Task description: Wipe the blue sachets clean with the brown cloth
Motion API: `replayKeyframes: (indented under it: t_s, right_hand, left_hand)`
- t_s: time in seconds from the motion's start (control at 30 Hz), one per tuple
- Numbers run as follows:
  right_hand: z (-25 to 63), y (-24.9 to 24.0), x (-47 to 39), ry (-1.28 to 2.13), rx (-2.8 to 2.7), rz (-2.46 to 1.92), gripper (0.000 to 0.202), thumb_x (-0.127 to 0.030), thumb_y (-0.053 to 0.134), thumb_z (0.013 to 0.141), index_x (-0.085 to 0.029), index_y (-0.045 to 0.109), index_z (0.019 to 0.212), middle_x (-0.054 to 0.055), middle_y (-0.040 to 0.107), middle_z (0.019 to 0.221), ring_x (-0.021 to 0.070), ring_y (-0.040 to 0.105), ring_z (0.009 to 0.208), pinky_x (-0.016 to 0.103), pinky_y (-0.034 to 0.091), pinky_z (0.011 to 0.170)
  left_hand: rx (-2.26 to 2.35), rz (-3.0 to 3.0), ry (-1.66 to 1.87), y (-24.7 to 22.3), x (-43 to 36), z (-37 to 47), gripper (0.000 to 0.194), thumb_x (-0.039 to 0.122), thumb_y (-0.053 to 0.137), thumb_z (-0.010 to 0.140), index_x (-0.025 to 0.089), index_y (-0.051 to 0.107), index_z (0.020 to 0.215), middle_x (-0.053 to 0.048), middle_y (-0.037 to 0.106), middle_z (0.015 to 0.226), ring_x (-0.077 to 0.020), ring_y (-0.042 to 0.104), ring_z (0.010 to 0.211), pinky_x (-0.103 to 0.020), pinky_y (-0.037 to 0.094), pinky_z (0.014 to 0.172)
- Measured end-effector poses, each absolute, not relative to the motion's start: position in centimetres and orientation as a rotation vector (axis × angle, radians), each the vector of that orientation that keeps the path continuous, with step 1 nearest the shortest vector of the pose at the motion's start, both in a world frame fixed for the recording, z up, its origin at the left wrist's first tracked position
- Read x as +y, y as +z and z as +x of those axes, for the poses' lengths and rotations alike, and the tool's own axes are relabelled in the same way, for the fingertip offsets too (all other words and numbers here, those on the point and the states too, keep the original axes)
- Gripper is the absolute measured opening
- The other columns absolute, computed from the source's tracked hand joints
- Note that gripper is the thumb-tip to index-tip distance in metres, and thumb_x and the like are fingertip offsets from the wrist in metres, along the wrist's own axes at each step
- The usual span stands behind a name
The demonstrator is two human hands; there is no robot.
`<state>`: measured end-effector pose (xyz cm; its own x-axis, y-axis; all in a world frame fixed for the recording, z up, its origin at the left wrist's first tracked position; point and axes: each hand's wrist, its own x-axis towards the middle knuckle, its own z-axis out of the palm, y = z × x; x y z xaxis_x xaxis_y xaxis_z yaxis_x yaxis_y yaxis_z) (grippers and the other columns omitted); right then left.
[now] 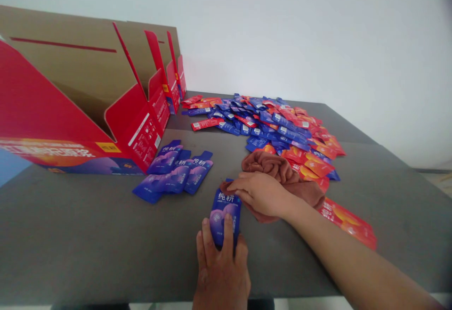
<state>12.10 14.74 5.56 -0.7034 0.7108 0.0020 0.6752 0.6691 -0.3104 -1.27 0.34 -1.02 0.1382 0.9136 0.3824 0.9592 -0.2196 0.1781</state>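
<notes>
A blue pouch (223, 211) with purple fruit pictures lies flat on the grey table near the front middle. My left hand (222, 267) holds its lower end down, fingers pressed on its face and edges. At the pouch's top end, my right hand (263, 194) grips a brown cloth (273, 165) and presses a fold of it against the pouch. The rest of the cloth lies bunched behind and under that hand. Left of the held pouch, several similar blue pouches (176, 171) overlap in a small group. A red pouch (349, 223) lies partly behind my right forearm.
Red printed cartons (136, 133) with raised flaps stand in a row along the left. A wide heap of blue and red pouches (261, 119) spreads over the back of the grey table (106, 239), reaching the cloth. Behind the table rises a white wall (264, 32).
</notes>
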Motion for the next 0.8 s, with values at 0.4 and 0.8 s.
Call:
replayKeyframes:
  t_s: [0.4, 0.8]
  right_hand:
    - [10.8, 6.9, 12.8, 0.555, -2.928, -0.728, 0.024, -0.021, 0.045, 0.090, -0.024, 0.065, 0.103, 0.002, 0.063, 0.092, 0.0148, 0.055, 0.085, 0.027, 0.036, 0.073]
    - [12.0, 6.6, 14.1, 0.444, -2.869, -0.984, 0.026, -0.022, 0.045, 0.090, -0.023, 0.064, 0.107, 0.005, 0.061, 0.092, 0.0159, 0.055, 0.085, 0.027, 0.036, 0.073]
  left_hand:
    - [-1.878, -2.279, -0.606, -1.4, 0.2, -1.4, 0.041, 0.028, 0.069, 0.064, 0.026, 0.062, 0.105, -0.005, 0.051, 0.129, -0.0432, 0.031, 0.125, -0.057, 0.038, 0.098]
    - [-1.872, -2.285, -0.617, -1.2, 0.3, -1.4, 0.031, 0.032, 0.065, 0.068, 0.025, 0.065, 0.099, -0.004, 0.047, 0.133, -0.0444, 0.034, 0.123, -0.059, 0.039, 0.096]
